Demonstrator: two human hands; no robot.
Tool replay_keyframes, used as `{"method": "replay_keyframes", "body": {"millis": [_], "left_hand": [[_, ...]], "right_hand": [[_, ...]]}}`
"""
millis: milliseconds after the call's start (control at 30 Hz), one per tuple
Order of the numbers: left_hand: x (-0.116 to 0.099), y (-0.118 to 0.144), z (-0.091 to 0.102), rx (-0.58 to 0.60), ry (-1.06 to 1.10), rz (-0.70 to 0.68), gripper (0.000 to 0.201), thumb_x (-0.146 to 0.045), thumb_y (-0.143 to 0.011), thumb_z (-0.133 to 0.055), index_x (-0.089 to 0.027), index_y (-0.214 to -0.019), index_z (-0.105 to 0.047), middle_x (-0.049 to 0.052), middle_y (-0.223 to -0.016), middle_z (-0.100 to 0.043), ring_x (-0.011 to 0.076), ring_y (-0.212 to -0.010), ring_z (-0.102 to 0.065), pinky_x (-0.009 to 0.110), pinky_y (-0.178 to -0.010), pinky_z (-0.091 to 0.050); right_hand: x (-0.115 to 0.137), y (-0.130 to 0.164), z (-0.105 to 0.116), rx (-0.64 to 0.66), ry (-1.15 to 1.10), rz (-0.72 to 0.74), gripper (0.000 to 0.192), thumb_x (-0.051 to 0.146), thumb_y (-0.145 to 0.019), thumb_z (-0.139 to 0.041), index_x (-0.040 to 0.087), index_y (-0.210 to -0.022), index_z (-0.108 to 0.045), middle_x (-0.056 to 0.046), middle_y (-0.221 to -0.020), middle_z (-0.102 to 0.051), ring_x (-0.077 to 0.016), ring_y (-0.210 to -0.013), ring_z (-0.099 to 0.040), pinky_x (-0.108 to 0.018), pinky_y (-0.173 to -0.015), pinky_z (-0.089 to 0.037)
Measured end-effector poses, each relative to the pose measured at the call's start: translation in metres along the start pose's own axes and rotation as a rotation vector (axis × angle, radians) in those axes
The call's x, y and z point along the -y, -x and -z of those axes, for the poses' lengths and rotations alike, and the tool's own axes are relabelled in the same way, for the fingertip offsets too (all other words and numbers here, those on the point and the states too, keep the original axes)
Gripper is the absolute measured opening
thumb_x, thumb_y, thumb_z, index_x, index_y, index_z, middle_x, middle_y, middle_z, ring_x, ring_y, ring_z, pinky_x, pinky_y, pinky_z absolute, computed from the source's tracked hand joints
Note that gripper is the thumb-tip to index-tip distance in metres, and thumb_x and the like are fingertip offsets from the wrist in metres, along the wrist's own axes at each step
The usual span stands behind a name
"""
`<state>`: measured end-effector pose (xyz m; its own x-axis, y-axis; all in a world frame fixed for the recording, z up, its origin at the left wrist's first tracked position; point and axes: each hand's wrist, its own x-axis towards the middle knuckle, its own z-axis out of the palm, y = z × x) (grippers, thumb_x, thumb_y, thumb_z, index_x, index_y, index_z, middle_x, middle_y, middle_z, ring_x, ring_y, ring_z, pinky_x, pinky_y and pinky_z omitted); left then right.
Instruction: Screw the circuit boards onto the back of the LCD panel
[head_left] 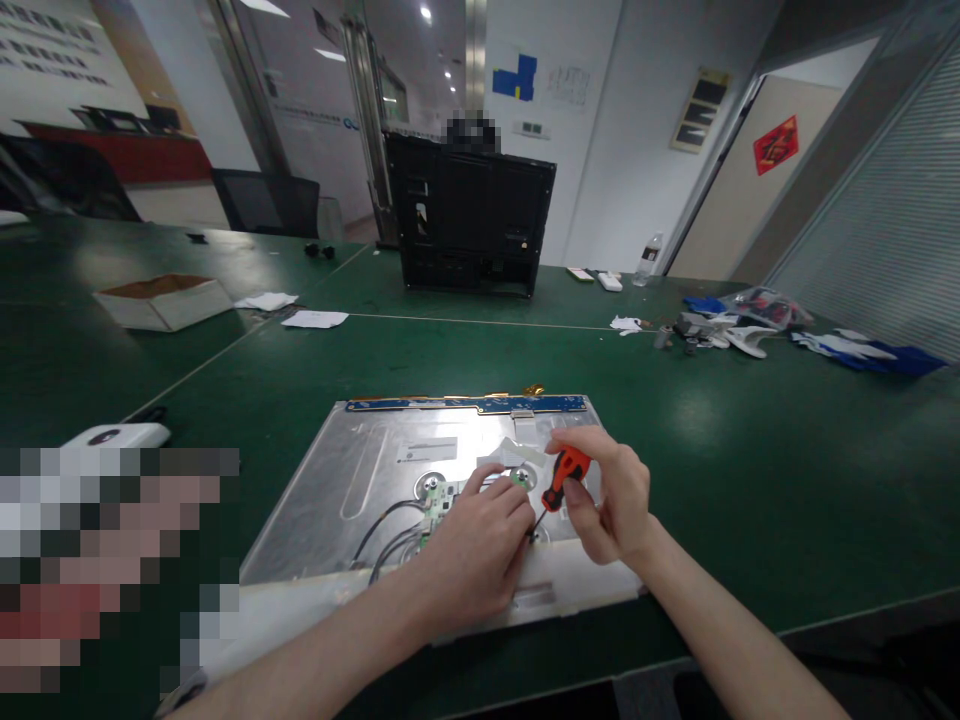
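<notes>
Head cam is the only view here, so: there's one bare monitor panel (pixel 360 480) lying back-side up on the green table (pixel 750 480), silver metal sheet showing, near the front edge right in front of the person. The right hand (pixel 611 505) is pinched around the orange handle of a small screwdriver (pixel 559 485), thumb and fingers closed on it, shaft angled down toward the lower middle of the panel. The left hand (pixel 472 550) rests flat-ish on the panel with fingers curled near the tip, pressing down beside a little green circuit board (pixel 439 497); can't tell if it's actually pinching anything under there. A couple of black cables (pixel 386 530) loop off that board to the left. My read on handling: the panel looks thin and stiff but fragile (glass face down, so no flexing), best lifted by the edges with both hands, not by the blue strip board (pixel 465 405) along the far edge or the ribbon tape. The screwdriver is light and grippy. Count: one panel, one screwdriver, one black monitor shell (pixel 469 215) standing upright further back, one open cardboard box (pixel 161 300) off to the left, one water bottle (pixel 651 258) far right, plus a scatter of white and blue bits I couldn't count.
</notes>
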<state>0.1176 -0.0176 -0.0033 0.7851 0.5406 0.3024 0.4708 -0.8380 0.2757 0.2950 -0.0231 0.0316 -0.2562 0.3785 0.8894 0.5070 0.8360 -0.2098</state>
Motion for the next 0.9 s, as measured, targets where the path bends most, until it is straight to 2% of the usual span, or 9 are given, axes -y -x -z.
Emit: {"method": "replay_keyframes", "body": {"millis": [167,433,533,700,800,900], "left_hand": [[0.0011,0.0007,-0.0015,-0.011,-0.001,-0.017,0.017,-0.015,-0.086,-0.05,-0.02,-0.096,-0.062,0.007,-0.096,-0.068,0.0247,-0.095,-0.06,0.049,-0.107,-0.03],[0.0029,0.0015,-0.0032,-0.028,0.004,-0.029,0.02,-0.015,-0.086,-0.05,-0.02,-0.102,-0.062,0.007,-0.098,-0.068,0.0253,-0.099,-0.06,0.048,-0.107,-0.031],[0.0026,0.0015,-0.0033,-0.029,0.0,-0.028,0.018,-0.015,-0.086,-0.049,-0.02,-0.098,-0.062,0.007,-0.096,-0.068,0.0248,-0.097,-0.06,0.049,-0.106,-0.032],[0.002,0.0007,-0.0027,-0.033,-0.001,-0.023,0.014,-0.015,-0.086,-0.048,-0.019,-0.088,-0.061,0.006,-0.092,-0.067,0.0235,-0.091,-0.06,0.049,-0.106,-0.032],[0.0021,0.0004,-0.0027,-0.035,-0.004,-0.024,0.013,-0.015,-0.085,-0.049,-0.019,-0.086,-0.061,0.006,-0.091,-0.067,0.0237,-0.091,-0.06,0.048,-0.105,-0.033],[0.0025,0.0008,-0.0029,-0.025,-0.008,-0.024,0.016,-0.015,-0.085,-0.05,-0.02,-0.094,-0.063,0.007,-0.094,-0.067,0.0245,-0.095,-0.06,0.048,-0.105,-0.033]], "right_hand": [[-0.001,-0.0003,-0.0036,-0.061,0.035,0.036,0.037,0.017,-0.082,-0.05,0.018,-0.119,-0.052,0.0,-0.074,-0.061,-0.0145,-0.058,-0.058,-0.026,-0.048,-0.048],[-0.0007,-0.0009,-0.0029,-0.045,0.101,0.03,0.026,0.02,-0.085,-0.059,0.02,-0.11,-0.053,0.006,-0.063,-0.055,-0.0097,-0.046,-0.048,-0.022,-0.043,-0.039],[-0.0006,-0.002,-0.0013,-0.014,0.053,0.03,0.029,0.023,-0.086,-0.055,0.019,-0.115,-0.053,0.003,-0.066,-0.057,-0.0119,-0.051,-0.052,-0.024,-0.046,-0.043],[0.0005,-0.0031,0.0015,0.01,-0.05,-0.01,0.041,0.018,-0.085,-0.042,0.017,-0.124,-0.052,-0.005,-0.085,-0.064,-0.0163,-0.066,-0.061,-0.029,-0.054,-0.05],[0.0003,-0.0018,0.0009,0.002,-0.034,-0.026,0.044,0.016,-0.082,-0.045,0.018,-0.125,-0.051,-0.003,-0.082,-0.063,-0.0154,-0.063,-0.06,-0.027,-0.052,-0.049],[-0.0006,-0.0006,-0.0012,-0.03,0.008,-0.007,0.041,0.015,-0.082,-0.05,0.018,-0.123,-0.05,-0.001,-0.075,-0.06,-0.0139,-0.058,-0.056,-0.025,-0.049,-0.046]]}}
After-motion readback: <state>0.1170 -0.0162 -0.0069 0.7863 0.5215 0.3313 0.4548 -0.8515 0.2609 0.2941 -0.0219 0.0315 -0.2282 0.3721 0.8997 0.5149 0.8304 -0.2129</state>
